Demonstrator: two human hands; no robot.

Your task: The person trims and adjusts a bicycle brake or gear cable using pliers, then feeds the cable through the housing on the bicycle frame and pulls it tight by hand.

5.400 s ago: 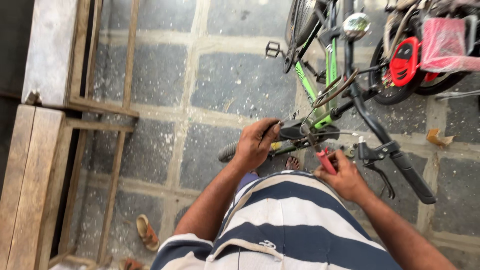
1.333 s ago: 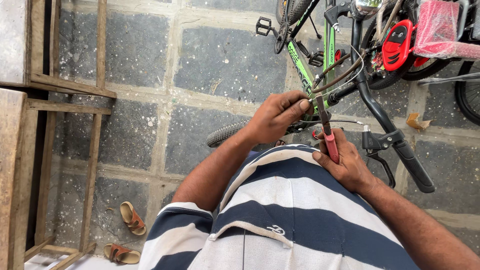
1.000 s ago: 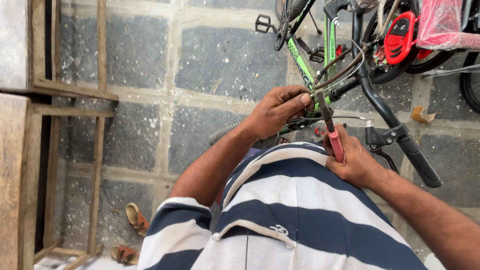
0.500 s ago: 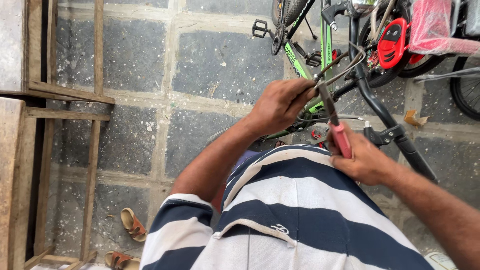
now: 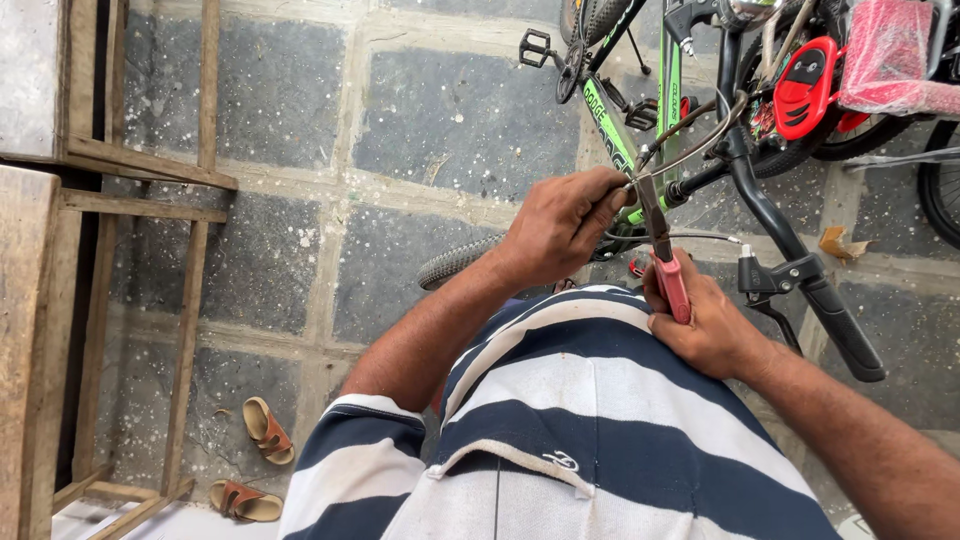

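My right hand (image 5: 708, 325) grips red-handled pliers (image 5: 668, 264), their jaws pointing up to a thin brake cable (image 5: 690, 145) of a green and black bicycle (image 5: 640, 110). My left hand (image 5: 562, 225) pinches the cable end right beside the plier jaws. The black handlebar (image 5: 775, 215) with its brake lever (image 5: 775, 285) and rubber grip runs down to the right of my right hand. The bicycle's front tyre (image 5: 455, 262) shows under my left forearm.
A wooden bench frame (image 5: 150, 170) stands at the left on the stone-tiled floor (image 5: 450, 110). Two brown sandals (image 5: 262, 430) lie at the bottom left. A red part (image 5: 805, 85) and another wheel (image 5: 935, 195) are at the top right.
Both hands rose from near the handlebar stem up to the cable. The pliers turned upright and their jaws now meet the cable beside my left fingers.
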